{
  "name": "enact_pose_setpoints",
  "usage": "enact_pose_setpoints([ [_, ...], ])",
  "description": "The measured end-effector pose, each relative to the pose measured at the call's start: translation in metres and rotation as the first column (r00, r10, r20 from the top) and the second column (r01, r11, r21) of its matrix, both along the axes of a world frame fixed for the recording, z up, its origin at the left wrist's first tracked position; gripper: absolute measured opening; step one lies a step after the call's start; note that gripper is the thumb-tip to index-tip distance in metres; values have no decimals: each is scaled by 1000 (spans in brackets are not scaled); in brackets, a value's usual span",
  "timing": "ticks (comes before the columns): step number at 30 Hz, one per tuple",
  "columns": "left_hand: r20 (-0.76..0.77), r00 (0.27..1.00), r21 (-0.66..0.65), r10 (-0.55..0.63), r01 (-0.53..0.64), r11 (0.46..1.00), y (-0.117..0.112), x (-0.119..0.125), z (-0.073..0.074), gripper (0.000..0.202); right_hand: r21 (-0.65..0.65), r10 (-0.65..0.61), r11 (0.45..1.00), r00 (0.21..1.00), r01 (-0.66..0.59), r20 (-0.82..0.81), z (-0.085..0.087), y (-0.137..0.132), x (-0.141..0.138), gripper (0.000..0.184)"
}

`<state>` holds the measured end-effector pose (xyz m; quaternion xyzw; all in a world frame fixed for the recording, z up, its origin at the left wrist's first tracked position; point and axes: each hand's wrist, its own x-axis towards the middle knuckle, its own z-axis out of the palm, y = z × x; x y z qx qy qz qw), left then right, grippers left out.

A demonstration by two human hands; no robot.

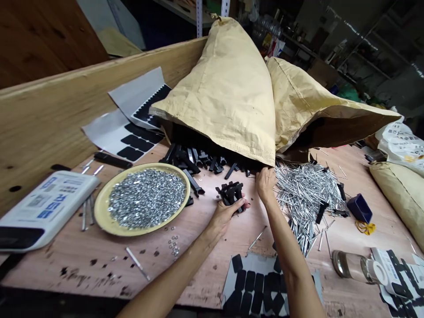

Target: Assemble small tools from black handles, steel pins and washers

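Observation:
My left hand (224, 213) is closed around a bunch of black plastic parts (231, 192) in the middle of the table. Just to its right, my right hand (265, 182) reaches to the lower edge of a big tan paper sack (228, 92), fingers curled at the sack's mouth; what they grip is hidden. More black parts (195, 158) spill from under the sack. A heap of silver metal pins (304, 185) lies right of my right hand.
A yellow plate (102, 216) of small silver nuts sits left. A white box (46, 203) lies far left. Sheets of black adhesive pads (255, 282) lie near me and at the back left. A glass jar (351, 265), a blue cup (359, 207) and a second sack (318, 106) are right.

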<state>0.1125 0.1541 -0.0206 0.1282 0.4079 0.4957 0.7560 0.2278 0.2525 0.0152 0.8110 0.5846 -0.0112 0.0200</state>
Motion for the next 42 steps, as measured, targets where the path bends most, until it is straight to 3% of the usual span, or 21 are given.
enact_pose_setpoints([
  [3,-140,989,84,56,-44,995,-1,1,1,39,11,67,998,997,-67,29,-2,-6,6,27],
  [7,-430,900,217,64,34,975,-7,0,0,25,131,170,974,979,-184,110,11,-33,27,32],
  [10,-545,821,441,167,111,891,-11,3,-1,20,157,342,913,916,-377,209,23,-67,39,35],
  [12,-557,805,525,204,151,838,-14,6,0,25,103,531,814,804,-572,266,33,-94,44,33],
  [14,-578,800,473,159,170,865,-18,7,6,23,33,702,669,645,-743,302,45,-118,45,26],
  [17,-517,855,281,-47,221,934,-23,1,19,19,5,853,437,416,-900,314,65,-142,49,21],
  [19,-307,915,201,-263,332,922,-28,-8,29,32,47,904,311,311,-949,292,74,-149,55,25],
  [21,-115,873,118,-474,486,866,-35,-15,35,44,121,933,239,262,-963,246,76,-153,61,26],
  [23,-70,838,102,-542,546,831,-45,-20,36,49,191,945,216,255,-957,205,74,-155,64,25],
  [25,-80,794,111,-603,608,786,-55,-19,32,50,206,959,152,195,-967,206,69,-159,62,22],
  [29,-225,718,102,-658,689,717,-67,-6,25,46,123,948,-84,-42,-989,315,54,-165,57,18],
  [30,-283,698,85,-658,702,707,-69,-3,24,42,113,945,-92,-51,-989,322,51,-166,59,19],
  [31,-329,687,66,-648,701,710,-71,0,24,39,117,950,-48,-9,-992,313,49,-166,63,21],
  [32,-352,693,51,-629,685,727,-73,2,24,35,133,953,58,95,-989,289,48,-165,69,22],
  [33,-352,715,40,-604,656,754,-75,3,24,34,153,930,238,271,-959,250,48,-163,78,24],
  [34,-332,750,32,-572,615,788,-76,3,23,33,178,837,480,509,-859,200,49,-161,90,25],
  [35,-301,788,25,-537,569,822,-77,3,22,35,201,652,717,744,-668,146,51,-158,103,27],
  [36,-267,822,19,-503,527,850,-77,2,21,37,212,406,884,909,-417,95,53,-156,116,29],
  [37,-240,850,21,-469,487,873,-77,2,18,40,213,169,961,984,-176,55,54,-154,129,32],
  [39,-223,889,32,-401,418,908,-75,3,12,45,198,-65,978,998,59,25,54,-154,147,34],
  [42,-301,884,28,-359,384,923,-72,10,1,42,145,-84,986,996,81,11,40,-159,151,22],
])
